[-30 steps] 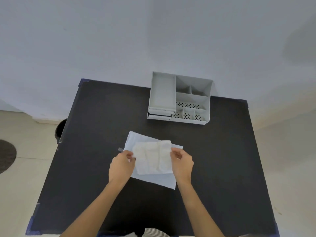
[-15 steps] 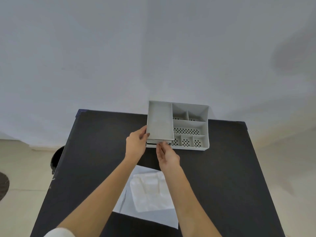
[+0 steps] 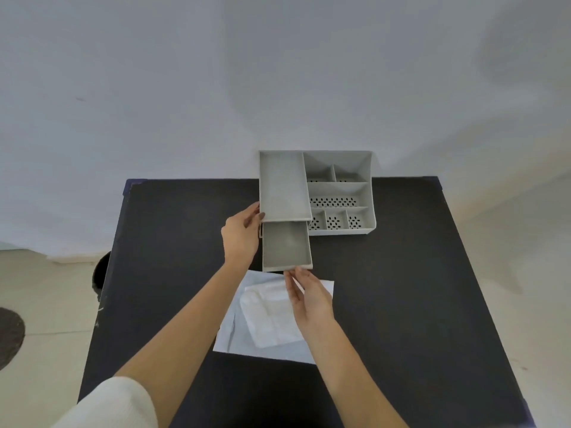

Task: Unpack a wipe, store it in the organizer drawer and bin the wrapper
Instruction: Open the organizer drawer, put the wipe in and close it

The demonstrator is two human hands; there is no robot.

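The grey organizer (image 3: 340, 193) stands at the table's far edge. Its lower drawer (image 3: 285, 248) is pulled out toward me and is empty. My left hand (image 3: 242, 233) grips the organizer's left side, thumb by the top tray's corner. My right hand (image 3: 309, 296) pinches the drawer's front edge with its fingertips. Just below the drawer, the white folded wipe (image 3: 265, 313) lies on the flattened pale wrapper (image 3: 233, 335); my right hand and forearm cover their right part.
The black table (image 3: 401, 304) has a wall behind it. A dark round bin (image 3: 100, 273) stands on the floor by the table's left edge. A dark round mat (image 3: 9, 338) lies further left.
Both hands left the wipe and wrapper and reached the organizer. My right hand has pulled the lower drawer out while my left hand holds the organizer's side.
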